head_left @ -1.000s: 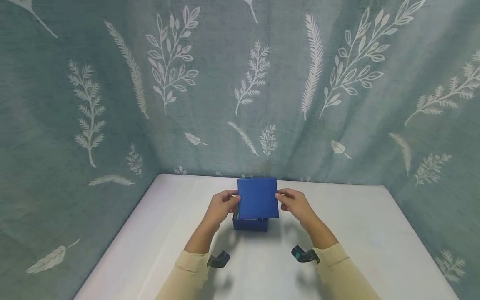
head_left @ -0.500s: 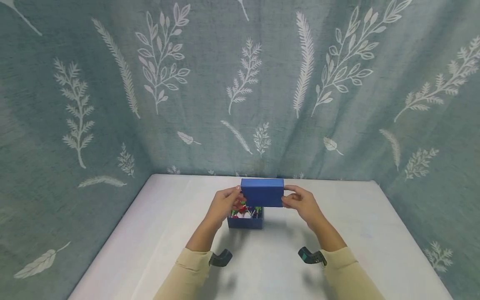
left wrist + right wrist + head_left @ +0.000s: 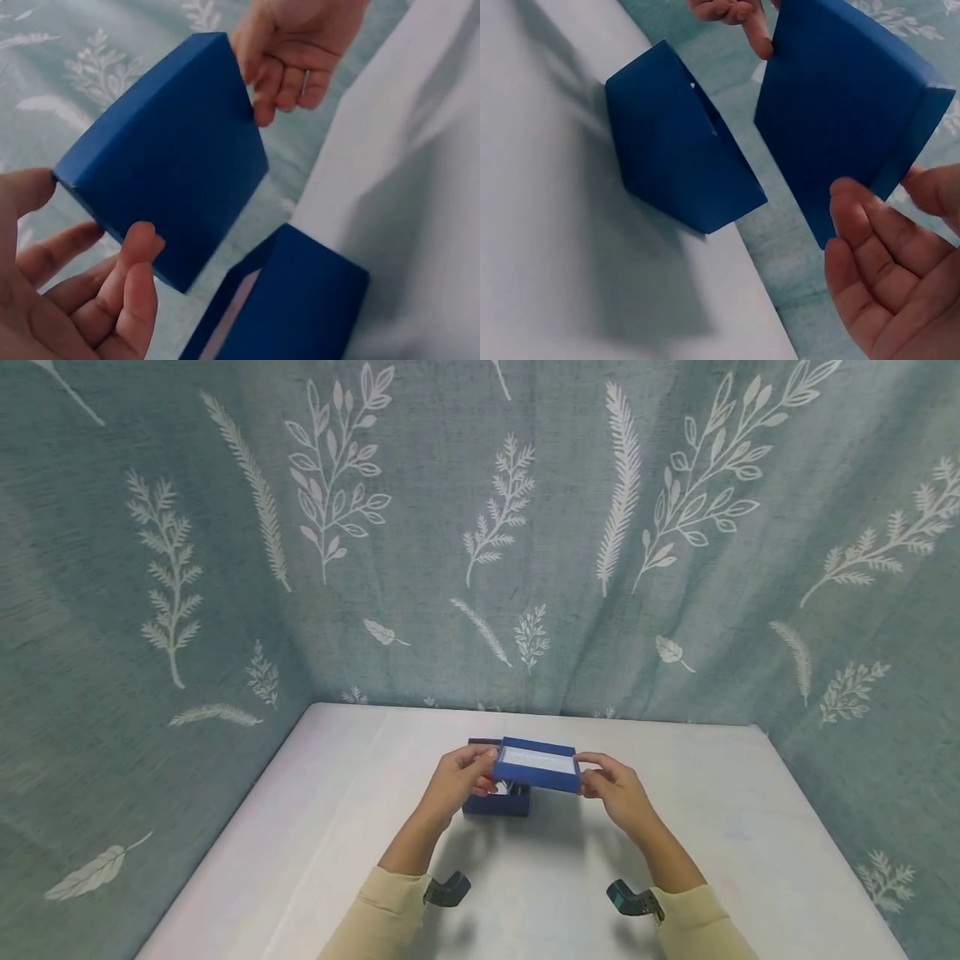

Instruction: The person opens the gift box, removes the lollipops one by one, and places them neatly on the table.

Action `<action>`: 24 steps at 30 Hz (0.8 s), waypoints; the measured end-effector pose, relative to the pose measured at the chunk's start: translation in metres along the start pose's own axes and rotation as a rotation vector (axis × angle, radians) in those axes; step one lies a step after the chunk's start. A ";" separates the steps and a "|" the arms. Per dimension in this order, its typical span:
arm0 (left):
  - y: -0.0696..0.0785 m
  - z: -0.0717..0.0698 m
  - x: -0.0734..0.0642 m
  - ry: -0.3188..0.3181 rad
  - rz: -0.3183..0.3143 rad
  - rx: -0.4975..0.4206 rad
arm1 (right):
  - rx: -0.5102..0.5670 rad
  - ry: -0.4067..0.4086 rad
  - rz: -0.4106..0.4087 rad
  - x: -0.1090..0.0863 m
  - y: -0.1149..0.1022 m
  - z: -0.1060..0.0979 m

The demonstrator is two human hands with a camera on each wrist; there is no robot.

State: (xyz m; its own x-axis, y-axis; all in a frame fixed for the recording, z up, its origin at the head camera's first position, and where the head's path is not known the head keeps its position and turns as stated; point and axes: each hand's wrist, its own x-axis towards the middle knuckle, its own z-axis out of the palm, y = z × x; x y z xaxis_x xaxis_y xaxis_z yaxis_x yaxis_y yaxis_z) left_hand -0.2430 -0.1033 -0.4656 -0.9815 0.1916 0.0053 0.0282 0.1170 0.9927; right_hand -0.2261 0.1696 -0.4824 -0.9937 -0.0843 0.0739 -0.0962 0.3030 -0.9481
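A blue box lid (image 3: 536, 762) is held in the air between both hands, its white inside turned up toward the head view. My left hand (image 3: 459, 779) pinches the lid's left edge, and my right hand (image 3: 617, 791) pinches its right edge. Below and slightly left of the lid stands the open blue box (image 3: 496, 804) on the table. The lid and left hand hide much of what lies in it; bits of red and white show. Both wrist views show the lid's plain blue outside (image 3: 176, 150) and the box's outer walls (image 3: 682, 142).
The box stands on a white table (image 3: 360, 827) near its far side. A grey-green curtain (image 3: 435, 527) with white leaf prints surrounds the table at the back and sides. A dark wrist strap (image 3: 447, 889) sits at each cuff.
The lid has tipped over, from its blue top facing the head view to its white inside facing up. It has shifted slightly right and uncovered part of the box.
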 end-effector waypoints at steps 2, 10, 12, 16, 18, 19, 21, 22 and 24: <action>-0.003 0.002 -0.003 -0.037 0.011 0.010 | -0.019 0.017 0.004 -0.004 0.001 -0.001; -0.014 0.014 -0.016 -0.146 0.006 0.072 | -0.185 0.026 0.028 -0.021 0.009 -0.011; -0.015 0.017 -0.020 -0.171 -0.004 0.102 | -0.177 0.015 0.037 -0.025 0.011 -0.015; -0.017 0.023 -0.023 -0.204 -0.005 0.154 | -0.167 0.004 0.063 -0.032 0.016 -0.022; -0.018 0.030 -0.022 -0.224 0.007 0.167 | -0.177 0.010 0.072 -0.035 0.019 -0.028; -0.018 0.033 -0.022 -0.234 0.015 0.179 | -0.186 0.016 0.079 -0.038 0.020 -0.030; -0.020 0.042 -0.022 -0.264 0.040 0.207 | -0.209 0.033 0.094 -0.043 0.023 -0.037; -0.022 0.046 -0.022 -0.280 0.048 0.220 | -0.220 0.040 0.103 -0.046 0.025 -0.040; -0.024 0.056 -0.023 -0.310 0.065 0.253 | -0.241 0.057 0.126 -0.052 0.029 -0.047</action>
State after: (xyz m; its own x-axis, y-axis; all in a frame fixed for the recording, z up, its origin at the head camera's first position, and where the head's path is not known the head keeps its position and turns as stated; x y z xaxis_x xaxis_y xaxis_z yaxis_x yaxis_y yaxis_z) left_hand -0.2103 -0.0558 -0.4962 -0.8736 0.4866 -0.0074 0.1723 0.3234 0.9304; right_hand -0.1801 0.2272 -0.4988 -0.9997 0.0199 -0.0162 0.0243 0.5250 -0.8507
